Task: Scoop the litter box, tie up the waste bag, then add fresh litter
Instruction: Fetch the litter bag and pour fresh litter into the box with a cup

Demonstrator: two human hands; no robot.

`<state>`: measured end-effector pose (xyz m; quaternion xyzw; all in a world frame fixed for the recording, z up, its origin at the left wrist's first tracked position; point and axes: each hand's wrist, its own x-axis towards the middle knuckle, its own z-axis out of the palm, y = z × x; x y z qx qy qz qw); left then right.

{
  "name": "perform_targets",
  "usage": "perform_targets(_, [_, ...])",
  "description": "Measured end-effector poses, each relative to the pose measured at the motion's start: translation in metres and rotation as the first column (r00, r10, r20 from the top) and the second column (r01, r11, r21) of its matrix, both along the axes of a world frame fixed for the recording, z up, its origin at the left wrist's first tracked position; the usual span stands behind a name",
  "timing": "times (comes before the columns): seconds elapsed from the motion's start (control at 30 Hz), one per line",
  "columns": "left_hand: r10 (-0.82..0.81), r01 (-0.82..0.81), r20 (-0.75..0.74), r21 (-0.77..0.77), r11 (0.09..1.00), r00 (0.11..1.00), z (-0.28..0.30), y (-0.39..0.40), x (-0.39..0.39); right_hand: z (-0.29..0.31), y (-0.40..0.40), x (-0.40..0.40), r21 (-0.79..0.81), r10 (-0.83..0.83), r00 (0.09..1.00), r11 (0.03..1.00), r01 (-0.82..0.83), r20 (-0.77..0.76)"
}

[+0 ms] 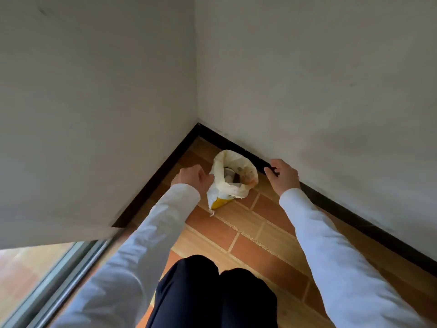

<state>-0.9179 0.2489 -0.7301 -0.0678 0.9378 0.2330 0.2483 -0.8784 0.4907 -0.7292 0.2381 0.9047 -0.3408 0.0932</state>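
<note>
A white woven bag [227, 185] with a yellow patch low on its side stands open on the tiled floor in the room's corner. Inside its mouth I see a pale round container and some dark bits. My left hand [194, 177] pinches the bag's left rim with curled fingers. My right hand [282, 174] hovers to the right of the bag, a little apart from it, fingers loosely curled and holding nothing. No litter box or scoop is in view.
Two pale walls [307, 91] meet in the corner, edged by a dark skirting board [343, 209]. Orange-brown floor tiles [255, 233] run toward my dark-trousered knees [212, 292]. A sliding door track and glass [59, 280] lie at the lower left.
</note>
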Motion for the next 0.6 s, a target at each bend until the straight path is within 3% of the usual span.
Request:
perform_targets(0.27, [-0.138,0.143,0.064,-0.091,0.986,0.988,-0.164,0.05,-0.048,-0.166,0.021,-0.055,0.017,0.028,0.994,0.999,-0.03,0.101])
perform_targets(0.47, [-0.112,0.117,0.118,-0.039,0.992,0.987,-0.203,0.062,-0.058,-0.2,0.021,-0.078,0.064,0.015,0.995,0.998,-0.021,0.094])
perform_targets(0.6, [-0.199,0.205,0.135,-0.031,0.978,0.971,-0.206,0.062,-0.067,-0.2,0.012,-0.078,0.113,0.052,0.995,0.992,-0.061,0.082])
